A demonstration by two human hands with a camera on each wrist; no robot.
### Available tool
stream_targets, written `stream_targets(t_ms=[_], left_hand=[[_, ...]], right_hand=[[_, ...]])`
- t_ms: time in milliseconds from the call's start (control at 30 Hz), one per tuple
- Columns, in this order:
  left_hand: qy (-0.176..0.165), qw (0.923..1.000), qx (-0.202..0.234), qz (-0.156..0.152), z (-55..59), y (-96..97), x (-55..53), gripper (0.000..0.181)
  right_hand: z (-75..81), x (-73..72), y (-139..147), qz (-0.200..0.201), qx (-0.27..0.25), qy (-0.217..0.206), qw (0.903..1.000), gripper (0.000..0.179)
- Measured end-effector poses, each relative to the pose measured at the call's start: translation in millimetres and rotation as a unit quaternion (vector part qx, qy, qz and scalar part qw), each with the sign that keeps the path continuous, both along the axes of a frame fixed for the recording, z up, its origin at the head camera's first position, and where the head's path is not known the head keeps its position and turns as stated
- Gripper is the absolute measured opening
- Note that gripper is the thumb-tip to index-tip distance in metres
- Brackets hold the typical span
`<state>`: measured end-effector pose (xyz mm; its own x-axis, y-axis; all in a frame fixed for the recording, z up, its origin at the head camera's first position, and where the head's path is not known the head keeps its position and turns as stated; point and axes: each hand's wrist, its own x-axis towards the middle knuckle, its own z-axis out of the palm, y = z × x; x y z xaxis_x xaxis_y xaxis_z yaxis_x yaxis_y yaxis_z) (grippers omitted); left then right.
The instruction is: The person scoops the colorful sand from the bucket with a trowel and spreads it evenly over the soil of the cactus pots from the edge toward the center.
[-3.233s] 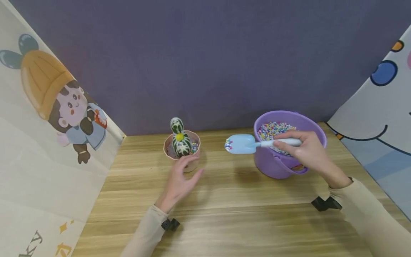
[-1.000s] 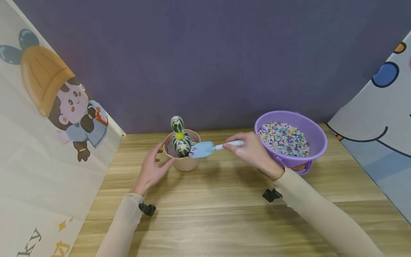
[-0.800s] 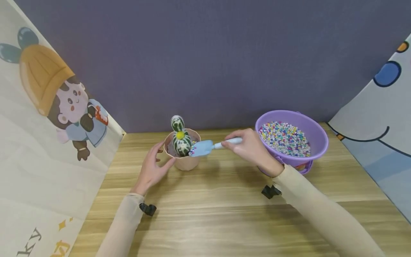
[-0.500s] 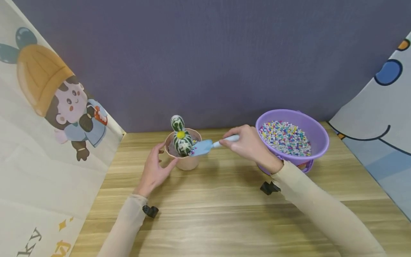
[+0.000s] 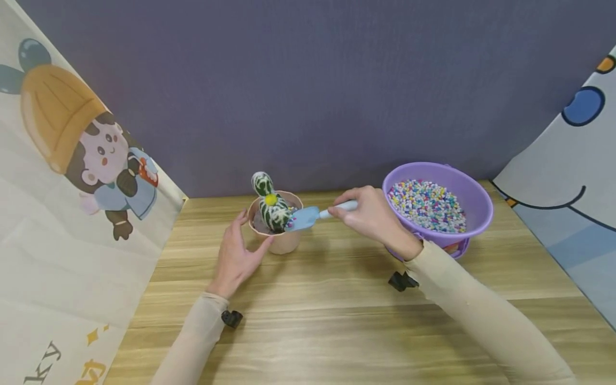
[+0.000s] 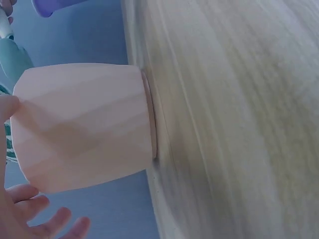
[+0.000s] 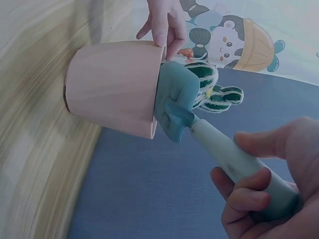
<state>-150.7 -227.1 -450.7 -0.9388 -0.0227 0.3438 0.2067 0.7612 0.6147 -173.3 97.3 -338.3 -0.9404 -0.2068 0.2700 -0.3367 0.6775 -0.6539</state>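
A peach flowerpot (image 5: 284,245) stands upright on the table, holding a green-and-white striped cactus (image 5: 274,215) with a yellow flower. The cactus leans left, apparently a crocheted or fuzzy one. My left hand (image 5: 238,262) holds the pot's left side near the rim, thumb in front; its other fingers spread loosely in the left wrist view. With my right hand (image 5: 370,216) I grip the handle of a light-blue trowel (image 5: 304,218). The trowel's blade rests over the pot's right rim, its tip beside the cactus, with a few coloured beads there. The blade hides part of the pot's inside.
Right of the pot stands a purple bucket (image 5: 474,208) partly filled with small multicoloured beads (image 5: 425,206), its handle hanging in front. A dark blue wall (image 5: 308,96) rises behind the wooden table (image 5: 337,321). Printed panels with cartoon figures flank both sides.
The trowel has gone from the bucket left to the pot, its blade tipping down. My left hand has shifted to the pot's left side. The cactus now leans further left.
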Motion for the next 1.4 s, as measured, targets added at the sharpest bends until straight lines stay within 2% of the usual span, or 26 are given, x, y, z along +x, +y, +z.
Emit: stream_targets(t_ms=[167,400,500,767,1133,1400], left_hand=[[-0.002,0.9997,-0.017,-0.018,8.3,-3.2,-3.7,0.093],[-0.056,0.9957,-0.034,-0.065,15.0,-10.0,-17.6,0.091],[-0.060,0.9953,-0.029,-0.070,14.3,-10.5,-20.0,0.093],[-0.040,0.9977,-0.023,-0.050,17.2,-1.5,-17.0,0.094],[-0.041,0.9981,-0.029,-0.034,19.5,4.7,-12.8,0.097],[-0.040,0.9984,-0.034,-0.019,19.8,10.5,-9.9,0.099]], right_hand=[[3.8,1.1,2.5,0.006,0.000,0.001,1.0000,0.020],[7.4,3.9,3.2,0.008,-0.003,-0.017,0.9998,0.018],[7.3,4.4,1.1,0.008,-0.001,-0.020,0.9998,0.019],[10.0,1.3,2.5,0.008,0.008,-0.003,0.9999,0.017],[21.9,-0.3,8.3,0.008,0.022,-0.034,0.9991,0.024],[23.3,1.2,10.7,0.008,0.022,-0.030,0.9993,0.023]])
